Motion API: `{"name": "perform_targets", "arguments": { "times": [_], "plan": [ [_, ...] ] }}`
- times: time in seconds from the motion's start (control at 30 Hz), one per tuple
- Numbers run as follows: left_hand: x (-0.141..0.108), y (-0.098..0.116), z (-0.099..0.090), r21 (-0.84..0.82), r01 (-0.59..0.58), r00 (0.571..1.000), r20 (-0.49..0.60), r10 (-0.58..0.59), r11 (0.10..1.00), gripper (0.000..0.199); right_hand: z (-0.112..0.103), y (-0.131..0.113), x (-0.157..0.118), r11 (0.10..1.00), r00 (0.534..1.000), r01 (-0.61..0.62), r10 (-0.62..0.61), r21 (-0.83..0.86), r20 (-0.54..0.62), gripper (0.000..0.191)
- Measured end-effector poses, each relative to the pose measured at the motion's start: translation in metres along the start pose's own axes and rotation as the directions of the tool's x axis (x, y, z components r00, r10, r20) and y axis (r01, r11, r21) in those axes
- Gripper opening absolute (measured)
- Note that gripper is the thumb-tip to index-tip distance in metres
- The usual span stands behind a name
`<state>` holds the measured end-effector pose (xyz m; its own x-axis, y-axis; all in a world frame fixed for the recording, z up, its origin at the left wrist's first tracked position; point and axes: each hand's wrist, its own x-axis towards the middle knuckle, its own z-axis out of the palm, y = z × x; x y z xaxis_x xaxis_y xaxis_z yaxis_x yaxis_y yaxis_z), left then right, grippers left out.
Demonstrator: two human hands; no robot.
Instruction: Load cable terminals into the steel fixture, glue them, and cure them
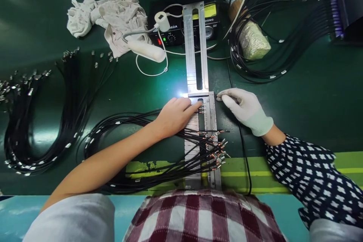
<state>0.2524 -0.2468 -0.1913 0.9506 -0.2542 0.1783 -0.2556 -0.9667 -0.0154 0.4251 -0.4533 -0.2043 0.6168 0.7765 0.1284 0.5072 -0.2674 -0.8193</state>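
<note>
Half-open bare left hand [176,116] presses thin black cables [138,118] onto slotted silver-metal jig [212,115], presumably steadying them; white-gloved right hand [246,109] looks pinched, contents unclear.

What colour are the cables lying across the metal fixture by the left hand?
The cables are black, best seen in the head view.

Dark green worktop [312,115], lime-green striped band [232,182] along near edge, turquoise surface [17,213] below, white glow [182,93]
</note>
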Motion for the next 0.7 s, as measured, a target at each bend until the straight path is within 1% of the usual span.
{"name": "perform_targets", "arguments": {
  "times": [0.1, 0.17, 0.27, 0.3, 0.37, 0.43, 0.53, 0.6, 0.7],
  "plan": [
    [-0.020, 0.000, -0.009, -0.216, 0.025, 0.999, 0.036, -0.017, 0.976, 0.024, -0.002, -0.005, -0.005, 0.998, 1.000, 0.003, -0.002, 0.059, -0.025, 0.021],
    [-0.037, 0.002, -0.014, -0.365, 0.095, 0.994, 0.086, -0.068, 0.926, 0.020, -0.003, -0.013, -0.014, 0.994, 0.998, 0.060, -0.060, 0.093, -0.007, 0.020],
    [-0.056, 0.004, -0.018, -0.517, 0.219, 0.975, 0.140, -0.171, 0.827, 0.018, -0.004, -0.026, -0.039, 0.981, 0.975, 0.192, -0.193, 0.028, 0.112, 0.018],
    [-0.058, 0.005, -0.018, -0.559, 0.242, 0.970, 0.153, -0.188, 0.793, 0.017, -0.003, -0.030, -0.048, 0.973, 0.962, 0.230, -0.227, -0.002, 0.148, 0.018],
    [-0.059, 0.005, -0.020, -0.618, 0.267, 0.963, 0.190, -0.189, 0.739, 0.017, 0.000, -0.036, -0.066, 0.958, 0.946, 0.281, -0.269, -0.047, 0.181, 0.019],
    [-0.056, 0.004, -0.022, -0.634, 0.284, 0.957, 0.230, -0.176, 0.719, 0.017, 0.002, -0.040, -0.080, 0.953, 0.941, 0.298, -0.283, -0.056, 0.187, 0.018],
    [-0.054, 0.000, -0.025, -0.604, 0.283, 0.954, 0.260, -0.151, 0.745, 0.019, 0.003, -0.042, -0.089, 0.954, 0.936, 0.299, -0.285, -0.038, 0.205, 0.016],
    [-0.057, -0.005, -0.027, -0.536, 0.265, 0.956, 0.257, -0.145, 0.801, 0.022, 0.001, -0.040, -0.087, 0.956, 0.930, 0.293, -0.286, 0.004, 0.232, 0.016],
    [-0.066, -0.011, -0.030, -0.351, 0.275, 0.948, 0.252, -0.193, 0.895, 0.026, -0.003, -0.037, -0.080, 0.957, 0.915, 0.281, -0.291, 0.076, 0.279, 0.015]
  ]
}}
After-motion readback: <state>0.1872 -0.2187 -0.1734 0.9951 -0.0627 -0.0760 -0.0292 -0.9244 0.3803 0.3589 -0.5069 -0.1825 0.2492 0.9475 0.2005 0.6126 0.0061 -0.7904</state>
